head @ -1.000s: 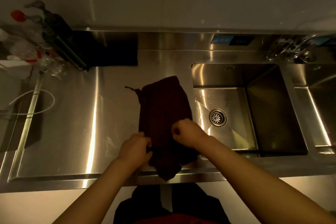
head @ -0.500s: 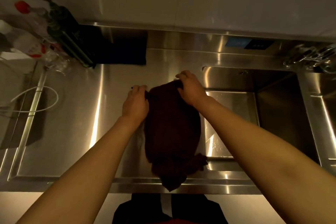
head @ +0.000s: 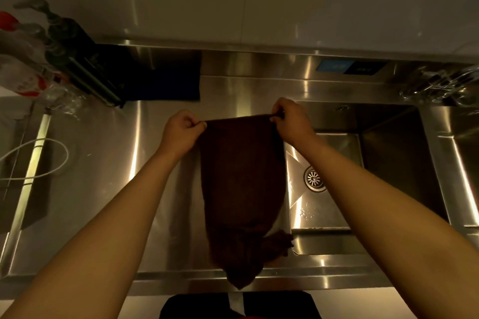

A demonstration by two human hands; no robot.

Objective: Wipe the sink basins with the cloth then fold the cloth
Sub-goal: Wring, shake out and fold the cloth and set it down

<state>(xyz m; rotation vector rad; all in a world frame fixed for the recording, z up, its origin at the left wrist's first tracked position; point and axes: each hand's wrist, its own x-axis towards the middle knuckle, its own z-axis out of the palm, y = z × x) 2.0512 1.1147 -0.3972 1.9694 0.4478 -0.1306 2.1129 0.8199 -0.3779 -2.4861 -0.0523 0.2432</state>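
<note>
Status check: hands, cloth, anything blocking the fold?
Left hand and right hand each pinch a far corner of the cloth. Near end bunched over the counter edge. Nothing in the way.

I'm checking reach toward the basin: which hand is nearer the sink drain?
Right. The right hand pinches the cloth corner just behind the drain; the left hand grips the other corner, across the cloth.

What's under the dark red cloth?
Under the cloth is the shiny steel counter, with the basin beside it. Both hands pinch its far corners. Whatever lies beneath its middle is covered.
</note>
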